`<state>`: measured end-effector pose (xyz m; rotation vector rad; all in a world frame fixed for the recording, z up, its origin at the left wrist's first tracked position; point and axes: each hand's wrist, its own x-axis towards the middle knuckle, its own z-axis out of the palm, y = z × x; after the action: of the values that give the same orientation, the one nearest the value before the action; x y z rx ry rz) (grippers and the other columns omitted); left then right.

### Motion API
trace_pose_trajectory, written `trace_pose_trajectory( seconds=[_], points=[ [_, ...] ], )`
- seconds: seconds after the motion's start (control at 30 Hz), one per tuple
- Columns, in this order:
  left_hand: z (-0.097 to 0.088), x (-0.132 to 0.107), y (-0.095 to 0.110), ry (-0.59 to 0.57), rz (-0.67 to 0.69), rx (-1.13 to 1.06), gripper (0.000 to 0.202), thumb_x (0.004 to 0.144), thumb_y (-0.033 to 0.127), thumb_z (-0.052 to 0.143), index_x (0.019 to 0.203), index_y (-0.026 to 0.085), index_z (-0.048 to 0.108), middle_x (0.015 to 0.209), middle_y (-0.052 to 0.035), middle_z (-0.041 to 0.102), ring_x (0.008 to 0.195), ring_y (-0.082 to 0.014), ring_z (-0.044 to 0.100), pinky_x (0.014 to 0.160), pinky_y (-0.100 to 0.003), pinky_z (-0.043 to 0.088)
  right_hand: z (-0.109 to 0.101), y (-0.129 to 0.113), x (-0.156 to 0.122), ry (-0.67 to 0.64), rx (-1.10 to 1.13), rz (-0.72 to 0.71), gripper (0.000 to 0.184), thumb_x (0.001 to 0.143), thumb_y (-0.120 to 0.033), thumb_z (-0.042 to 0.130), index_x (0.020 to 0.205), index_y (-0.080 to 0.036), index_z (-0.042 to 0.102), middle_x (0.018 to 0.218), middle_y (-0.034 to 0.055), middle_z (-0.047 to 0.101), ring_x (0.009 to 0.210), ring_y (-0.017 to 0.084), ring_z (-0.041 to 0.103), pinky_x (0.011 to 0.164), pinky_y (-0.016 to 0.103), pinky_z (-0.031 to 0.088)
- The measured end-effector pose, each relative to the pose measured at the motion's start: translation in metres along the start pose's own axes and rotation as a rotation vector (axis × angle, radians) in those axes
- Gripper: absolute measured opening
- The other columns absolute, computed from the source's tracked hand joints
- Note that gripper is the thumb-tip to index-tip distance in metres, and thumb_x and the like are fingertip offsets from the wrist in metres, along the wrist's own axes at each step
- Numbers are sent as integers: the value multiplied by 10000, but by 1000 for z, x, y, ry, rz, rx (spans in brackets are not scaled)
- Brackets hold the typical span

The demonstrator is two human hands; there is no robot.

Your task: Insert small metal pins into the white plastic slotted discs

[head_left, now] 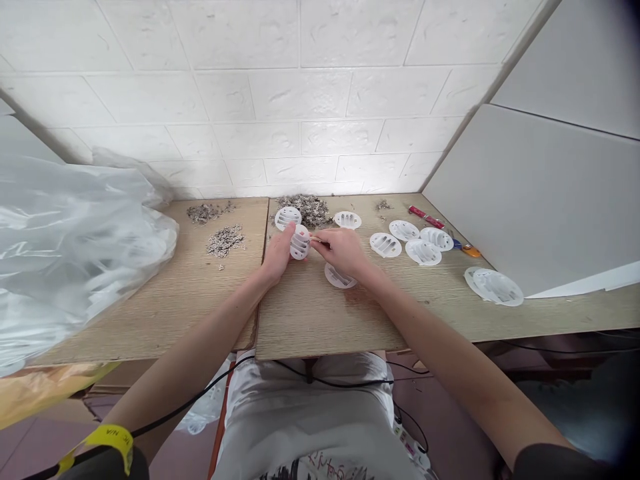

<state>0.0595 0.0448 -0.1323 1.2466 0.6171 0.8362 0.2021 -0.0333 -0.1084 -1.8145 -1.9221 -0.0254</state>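
My left hand (278, 253) grips a white round plastic battery holder (301, 241), held on edge above the wooden table (320, 313). My right hand (341, 250) is closed in a pinch right beside it, holding a thin metal piece against the holder. Under my right wrist lies another white holder (339, 277). Just behind the hands sits a pile of small metal contacts (307, 208), with one holder (287, 217) to its left and one holder (347, 219) to its right.
Several white holders (413, 240) lie to the right, a stack of them (495, 285) further right. Red tool (425, 217) and orange-tipped item (467, 250) lie near a grey panel (540, 207). Clear plastic bag (70, 240) fills the left. Smaller metal piles (225, 240) lie left of centre.
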Motion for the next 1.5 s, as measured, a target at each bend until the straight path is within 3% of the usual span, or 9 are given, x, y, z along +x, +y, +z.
trace_pose_trajectory(
  seconds=[0.27,0.47,0.63,0.87,1.3,1.5],
  points=[
    [2,-2,-2,10,10,37,503,821,626,543,912,154,690,782,-98,706,797,-229,665,593,-290,551,3,4,2,4,-11,-23,292,940,-303,493,711,-167,613,682,42,609,617,148,448,597,275,237],
    [1,2,7,12,-50,-206,439,902,550,434,956,159,626,905,-100,710,763,-192,664,576,-283,547,11,1,4,102,121,48,289,936,-323,456,701,-176,539,668,25,588,605,136,458,590,259,254],
    [0,4,11,9,-79,-267,449,923,539,407,979,147,619,894,-108,704,743,-176,653,546,-260,531,13,-2,3,128,191,58,265,921,-294,442,688,-183,504,641,11,566,584,128,436,576,258,249],
    [4,-1,16,-2,-81,-260,402,971,437,341,923,145,613,868,-98,695,698,-152,646,495,-223,525,12,0,2,132,162,75,270,924,-301,449,696,-180,529,659,17,590,594,131,448,570,254,246],
    [4,0,10,41,-58,-203,357,942,430,426,931,129,617,783,-73,688,684,-146,656,557,-222,549,15,2,3,52,-32,64,298,974,-325,424,802,-169,610,716,50,643,620,157,492,582,270,223],
    [4,0,8,38,-69,-170,383,924,488,453,944,146,626,770,-63,690,708,-149,662,597,-224,555,14,1,3,68,-5,70,272,956,-305,457,769,-171,602,692,40,627,609,149,480,583,267,233]
  ],
)
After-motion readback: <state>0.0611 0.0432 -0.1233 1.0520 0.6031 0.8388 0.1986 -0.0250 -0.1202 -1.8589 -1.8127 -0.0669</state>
